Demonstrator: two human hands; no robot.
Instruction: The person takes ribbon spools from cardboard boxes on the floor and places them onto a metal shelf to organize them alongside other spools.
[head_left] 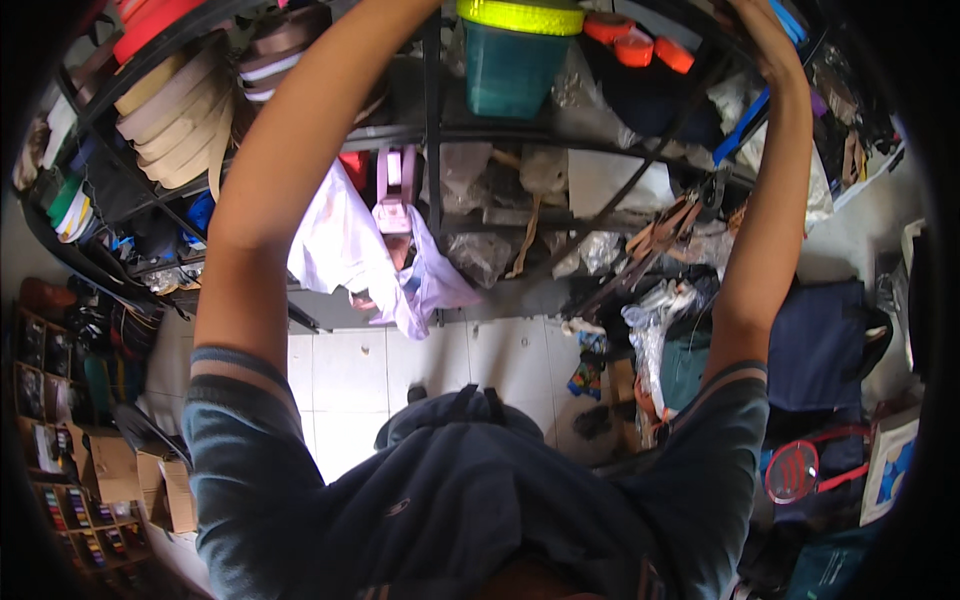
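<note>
Shirt (470, 500), dark blue with striped sleeve cuffs, fills the near edge, and both bare arms rise from it toward the metal shelving rack (432, 130). Beyond the shirt, white floor tiles (440, 365), then a pale lilac garment (350, 245) hanging off the rack's middle tier. Left arm (280, 170) runs up past stacked rolls of beige webbing (175, 115); its hand leaves the picture at the top, so finger state cannot be told. Right hand (758, 22) sits at the top shelf edge, by the orange tape rolls (638, 45) and a blue strap (745, 125); fingers mostly cut off by the rim, grip unclear. Between the two arms, on the top shelf, a teal plastic bin (508, 68) capped by a fluorescent yellow roll (520, 15), upright, nearer the left arm than the right hand.
</note>
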